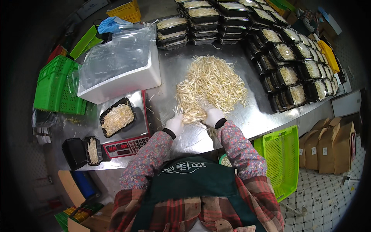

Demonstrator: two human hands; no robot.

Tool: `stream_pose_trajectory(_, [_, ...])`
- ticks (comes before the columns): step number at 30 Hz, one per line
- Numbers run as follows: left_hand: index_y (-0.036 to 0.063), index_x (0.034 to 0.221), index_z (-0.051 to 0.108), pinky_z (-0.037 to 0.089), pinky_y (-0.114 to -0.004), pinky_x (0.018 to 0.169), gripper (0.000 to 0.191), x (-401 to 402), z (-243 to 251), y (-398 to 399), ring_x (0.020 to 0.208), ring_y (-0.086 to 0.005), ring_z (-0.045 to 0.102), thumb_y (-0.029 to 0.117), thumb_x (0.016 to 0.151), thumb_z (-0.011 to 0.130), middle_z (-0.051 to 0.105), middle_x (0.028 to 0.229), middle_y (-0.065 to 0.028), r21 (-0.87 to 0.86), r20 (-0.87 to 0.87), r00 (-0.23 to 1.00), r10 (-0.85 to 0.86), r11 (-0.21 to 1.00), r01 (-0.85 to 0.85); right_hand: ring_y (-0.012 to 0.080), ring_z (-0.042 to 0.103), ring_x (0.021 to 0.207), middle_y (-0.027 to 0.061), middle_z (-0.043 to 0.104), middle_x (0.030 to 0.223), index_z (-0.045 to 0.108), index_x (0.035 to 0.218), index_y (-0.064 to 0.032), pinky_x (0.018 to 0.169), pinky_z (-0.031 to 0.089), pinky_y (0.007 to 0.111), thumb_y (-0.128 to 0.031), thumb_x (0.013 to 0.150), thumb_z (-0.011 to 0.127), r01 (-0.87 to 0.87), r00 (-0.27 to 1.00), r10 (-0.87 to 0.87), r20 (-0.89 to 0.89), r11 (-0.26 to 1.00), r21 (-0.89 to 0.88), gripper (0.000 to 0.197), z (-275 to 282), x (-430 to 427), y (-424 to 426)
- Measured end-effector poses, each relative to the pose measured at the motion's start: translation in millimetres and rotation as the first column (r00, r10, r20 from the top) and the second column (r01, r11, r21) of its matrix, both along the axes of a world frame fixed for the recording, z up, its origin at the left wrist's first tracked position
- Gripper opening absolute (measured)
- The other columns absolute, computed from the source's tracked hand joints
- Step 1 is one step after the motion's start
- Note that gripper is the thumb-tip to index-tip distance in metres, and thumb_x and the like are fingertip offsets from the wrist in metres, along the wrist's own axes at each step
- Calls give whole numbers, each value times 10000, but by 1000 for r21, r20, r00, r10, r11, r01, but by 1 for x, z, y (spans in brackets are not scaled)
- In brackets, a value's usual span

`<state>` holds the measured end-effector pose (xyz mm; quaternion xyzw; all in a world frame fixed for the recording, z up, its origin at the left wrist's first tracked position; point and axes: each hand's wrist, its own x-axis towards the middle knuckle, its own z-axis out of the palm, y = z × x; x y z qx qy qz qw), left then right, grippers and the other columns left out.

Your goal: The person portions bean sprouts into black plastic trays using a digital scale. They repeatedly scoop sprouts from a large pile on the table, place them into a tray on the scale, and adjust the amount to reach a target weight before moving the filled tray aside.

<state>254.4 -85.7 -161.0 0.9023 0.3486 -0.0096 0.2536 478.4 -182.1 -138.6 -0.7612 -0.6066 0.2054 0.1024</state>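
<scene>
A large heap of bean sprouts (pixel 213 82) lies on the metal table (pixel 171 66) before me. Both my hands wear white gloves with dark cuffs. My left hand (pixel 175 123) presses the near left side of a bunch of sprouts (pixel 194 114) at the heap's front edge. From the right, my right hand (pixel 213 115) grips the same bunch, its fingertips partly hidden among the sprouts. Left of my hands, a black plastic tray filled with sprouts (pixel 118 117) rests on the red digital scale (pixel 127 146), whose display is lit.
A white foam box (pixel 124 84) holds clear plastic lids (pixel 116 55). Packed, lidded trays (pixel 203 20) stand stacked at the back and along the right (pixel 289 76). Another tray of sprouts (pixel 93 152) sits beside empty black trays (pixel 74 152). Green crates (pixel 59 87) flank the table; a person (pixel 310 21) is at far right.
</scene>
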Motion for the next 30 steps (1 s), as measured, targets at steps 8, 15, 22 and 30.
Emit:
stream_pose_trajectory(8, [66, 1079, 523, 497, -458, 687, 277, -44, 43, -14, 829, -328, 598, 137, 812, 542, 545, 942, -125, 167, 73, 954, -291, 947, 276, 306, 655, 926, 147, 681, 1019, 645, 1179, -210, 813, 527, 385, -313, 642, 753, 96, 992, -78, -99, 975, 198, 558, 84, 26, -7])
stream_pose_trajectory(15, [76, 1355, 409, 442, -437, 883, 689, -44, 30, -54, 1135, -298, 486, 220, 741, 687, 489, 1250, -116, 150, 153, 984, -95, 986, 72, 408, 349, 1336, 182, 269, 1518, 226, 1500, -204, 1083, 313, 473, -468, 646, 796, -58, 997, 54, -61, 996, -64, 1061, 40, -14, 2])
stream_pose_trajectory(22, [41, 1478, 190, 311, -506, 1071, 1187, -30, 44, -50, 1381, -444, 210, 387, 556, 852, 180, 1513, -245, 233, -43, 995, -94, 967, 102, 471, 193, 1394, 263, 90, 1541, 58, 1514, -108, 1060, 270, 610, -532, 449, 885, -30, 993, 46, 106, 990, -140, 1414, 26, -42, -45])
stream_pose_trajectory(30, [44, 1380, 339, 521, -430, 823, 906, 20, 21, 4, 1051, -366, 604, 347, 658, 796, 490, 1295, -267, -43, -121, 992, 43, 998, -48, 357, 576, 1088, 239, 571, 1198, 345, 1383, -48, 878, 498, 421, -256, 684, 750, 30, 999, -37, -39, 986, -165, 835, 8, -36, -10])
